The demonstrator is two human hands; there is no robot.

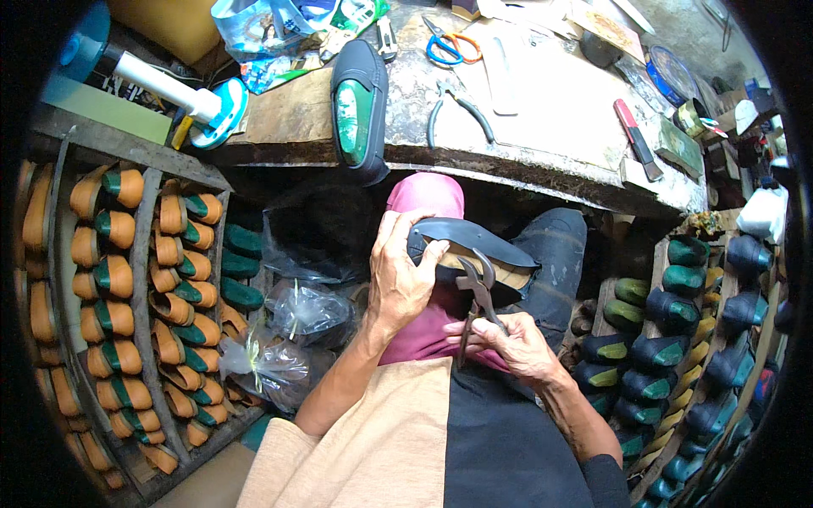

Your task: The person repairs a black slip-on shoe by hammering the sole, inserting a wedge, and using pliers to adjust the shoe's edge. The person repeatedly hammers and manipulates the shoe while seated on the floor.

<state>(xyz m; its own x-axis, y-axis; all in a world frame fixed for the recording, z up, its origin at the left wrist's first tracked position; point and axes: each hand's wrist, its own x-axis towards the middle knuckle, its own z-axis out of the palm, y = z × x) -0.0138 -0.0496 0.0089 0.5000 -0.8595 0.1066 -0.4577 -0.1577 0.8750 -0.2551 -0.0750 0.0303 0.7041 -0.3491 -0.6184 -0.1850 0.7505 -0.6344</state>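
Over my lap, my left hand (396, 275) grips the heel-side end of a dark shoe upper (478, 237), its thumb pressed over the edge. A tan sole-side surface shows within the upper's rim. My right hand (523, 349) is closed around the handles of metal pincers (479, 296). Their jaws are up against the near edge of the shoe; whether they pinch the material I cannot tell. On the bench edge ahead lies a finished-looking dark loafer (359, 110) with a green patch inside.
On the worn bench (542, 140) lie cutting pliers (457, 114), orange-and-blue scissors (453, 49) and a red-and-black knife (637, 140). Racks hold several orange-and-green shoe forms (118, 275) at left and dark and green ones (673, 309) at right. Clear plastic bags (271, 364) sit by my left arm.
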